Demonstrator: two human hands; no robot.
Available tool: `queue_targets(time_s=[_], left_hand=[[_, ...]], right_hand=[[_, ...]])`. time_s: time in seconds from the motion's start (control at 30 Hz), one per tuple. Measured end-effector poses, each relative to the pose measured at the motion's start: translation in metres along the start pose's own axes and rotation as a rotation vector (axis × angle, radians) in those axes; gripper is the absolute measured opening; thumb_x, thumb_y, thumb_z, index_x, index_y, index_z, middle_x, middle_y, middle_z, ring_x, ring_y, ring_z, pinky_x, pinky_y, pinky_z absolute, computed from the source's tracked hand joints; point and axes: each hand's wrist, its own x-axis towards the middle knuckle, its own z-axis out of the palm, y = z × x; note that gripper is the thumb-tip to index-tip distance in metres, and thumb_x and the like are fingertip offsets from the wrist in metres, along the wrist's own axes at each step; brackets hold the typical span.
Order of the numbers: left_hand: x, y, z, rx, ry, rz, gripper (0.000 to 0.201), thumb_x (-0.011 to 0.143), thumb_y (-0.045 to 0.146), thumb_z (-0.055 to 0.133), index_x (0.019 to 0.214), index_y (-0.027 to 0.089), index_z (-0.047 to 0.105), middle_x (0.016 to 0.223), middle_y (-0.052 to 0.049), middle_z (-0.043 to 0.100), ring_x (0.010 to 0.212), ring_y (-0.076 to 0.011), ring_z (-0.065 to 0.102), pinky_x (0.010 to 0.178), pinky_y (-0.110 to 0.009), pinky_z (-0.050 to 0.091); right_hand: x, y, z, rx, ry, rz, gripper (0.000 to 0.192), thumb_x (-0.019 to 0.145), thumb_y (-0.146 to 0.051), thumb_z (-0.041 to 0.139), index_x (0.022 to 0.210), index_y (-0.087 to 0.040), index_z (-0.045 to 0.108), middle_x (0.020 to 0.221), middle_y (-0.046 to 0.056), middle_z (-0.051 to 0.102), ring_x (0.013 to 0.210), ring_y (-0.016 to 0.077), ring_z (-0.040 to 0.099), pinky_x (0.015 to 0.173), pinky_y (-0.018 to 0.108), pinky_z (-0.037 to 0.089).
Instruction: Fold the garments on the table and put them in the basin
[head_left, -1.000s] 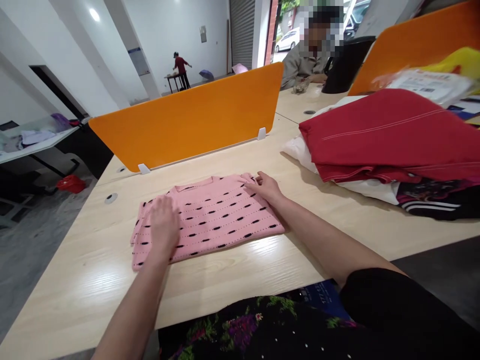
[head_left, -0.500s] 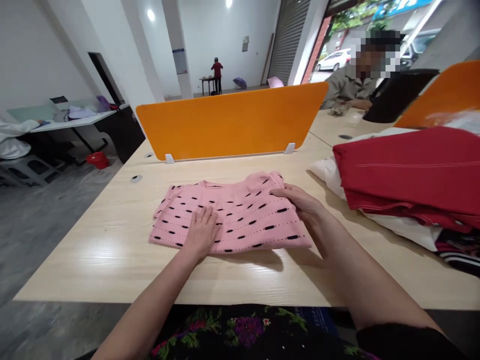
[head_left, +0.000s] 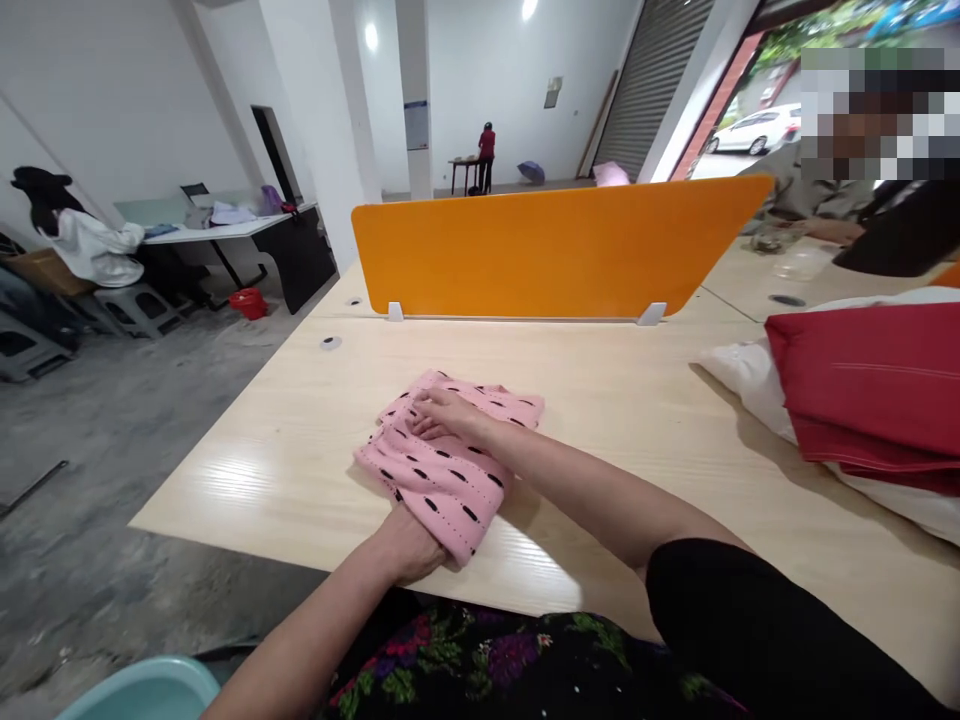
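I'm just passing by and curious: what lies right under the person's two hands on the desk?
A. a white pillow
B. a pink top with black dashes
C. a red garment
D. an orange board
B: the left hand grips the near edge of the folded pink top and the right hand presses flat on it; the red garment lies apart at the right.

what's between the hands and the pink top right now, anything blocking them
Nothing visible. The right hand lies flat on the folded pink top, and the left hand is tucked under its near edge, both touching it directly on the table.
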Motion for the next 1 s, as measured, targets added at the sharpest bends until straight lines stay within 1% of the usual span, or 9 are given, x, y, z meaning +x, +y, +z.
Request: queue_targets(time_s=[0.17, 0.3, 0.4, 0.47, 0.53, 0.67, 0.8, 0.87, 1.0], left_hand=[[-0.031, -0.001, -0.015, -0.08, -0.083, 0.018, 0.059, 0.09, 0.024, 0.043, 0.148, 0.025, 0.03, 0.152, -0.006, 0.036, 0.141, -0.0231, 0.03, 0.118, -0.043, 0.02], [-0.065, -0.002, -0.024, -0.387, 0.014, -0.109, 0.044, 0.09, 0.028, 0.044, 0.133, 0.027, 0.055, 0.142, -0.007, 0.051, 0.134, -0.0263, 0.04, 0.116, -0.046, 0.024], [-0.088, -0.008, -0.03, -0.801, 0.273, -0.445, 0.032, 0.087, 0.032, 0.049, 0.112, 0.023, 0.068, 0.121, -0.009, 0.066, 0.117, -0.0277, 0.057, 0.107, -0.047, 0.038], [-0.093, -0.012, -0.038, -1.069, 0.511, -0.712, 0.037, 0.084, 0.038, 0.056, 0.115, 0.019, 0.063, 0.107, -0.012, 0.07, 0.102, -0.0261, 0.064, 0.099, -0.046, 0.045], [-0.086, -0.016, -0.047, -1.223, 0.688, -0.853, 0.051, 0.078, 0.043, 0.064, 0.121, 0.017, 0.055, 0.097, -0.011, 0.07, 0.088, -0.0227, 0.068, 0.088, -0.043, 0.051], [-0.056, -0.023, -0.058, -1.233, 0.744, -0.843, 0.059, 0.071, 0.041, 0.072, 0.121, 0.018, 0.051, 0.085, -0.003, 0.066, 0.069, -0.0134, 0.062, 0.067, -0.028, 0.052], [-0.043, -0.034, -0.054, -1.151, 0.684, -0.778, 0.054, 0.073, 0.044, 0.071, 0.117, 0.021, 0.05, 0.074, 0.004, 0.057, 0.054, -0.007, 0.049, 0.051, -0.02, 0.041], [-0.045, -0.04, -0.053, -1.121, 0.667, -0.759, 0.051, 0.073, 0.044, 0.071, 0.114, 0.022, 0.051, 0.076, 0.005, 0.056, 0.054, -0.0068, 0.047, 0.051, -0.02, 0.041], [-0.048, -0.051, -0.056, -0.98, 0.71, -0.683, 0.039, 0.073, 0.043, 0.072, 0.101, 0.021, 0.057, 0.095, -0.001, 0.059, 0.078, -0.0111, 0.057, 0.067, -0.021, 0.047]], right_hand=[[-0.013, 0.016, -0.04, -0.701, 0.09, -0.324, 0.041, 0.089, -0.049, 0.049, 0.118, -0.022, 0.06, 0.131, 0.011, 0.058, 0.124, 0.0275, 0.049, 0.106, 0.05, 0.036], [-0.042, 0.052, -0.065, -0.98, 0.051, -0.263, 0.054, 0.097, -0.05, 0.028, 0.14, -0.023, 0.045, 0.148, 0.008, 0.042, 0.137, 0.0262, 0.035, 0.112, 0.051, 0.026], [-0.063, 0.068, -0.069, -0.92, 0.129, -0.266, 0.052, 0.097, -0.047, 0.026, 0.138, -0.022, 0.047, 0.143, 0.008, 0.048, 0.132, 0.0245, 0.042, 0.11, 0.044, 0.032], [-0.067, 0.064, -0.07, -0.848, 0.183, -0.237, 0.052, 0.095, -0.05, 0.032, 0.135, -0.021, 0.05, 0.139, 0.008, 0.053, 0.128, 0.0258, 0.047, 0.105, 0.041, 0.038], [-0.058, 0.053, -0.071, -0.779, 0.243, -0.189, 0.058, 0.092, -0.053, 0.039, 0.139, -0.019, 0.045, 0.138, 0.01, 0.052, 0.127, 0.027, 0.046, 0.103, 0.039, 0.04], [-0.016, 0.032, -0.065, -0.689, 0.245, -0.153, 0.068, 0.081, -0.048, 0.059, 0.139, -0.015, 0.043, 0.132, 0.012, 0.055, 0.121, 0.0264, 0.05, 0.098, 0.036, 0.041], [0.013, 0.034, -0.056, -0.612, 0.248, -0.191, 0.021, 0.075, -0.033, 0.062, 0.09, -0.018, 0.065, 0.098, 0.006, 0.065, 0.094, 0.0212, 0.059, 0.085, 0.032, 0.044], [0.015, 0.039, -0.056, -0.521, 0.321, -0.25, 0.012, 0.074, -0.031, 0.058, 0.074, -0.019, 0.06, 0.087, 0.004, 0.063, 0.086, 0.0192, 0.058, 0.08, 0.03, 0.044], [0.009, 0.046, -0.061, -0.321, 0.396, -0.344, 0.018, 0.075, -0.038, 0.053, 0.074, -0.021, 0.054, 0.083, 0.001, 0.06, 0.082, 0.018, 0.055, 0.077, 0.029, 0.044]])
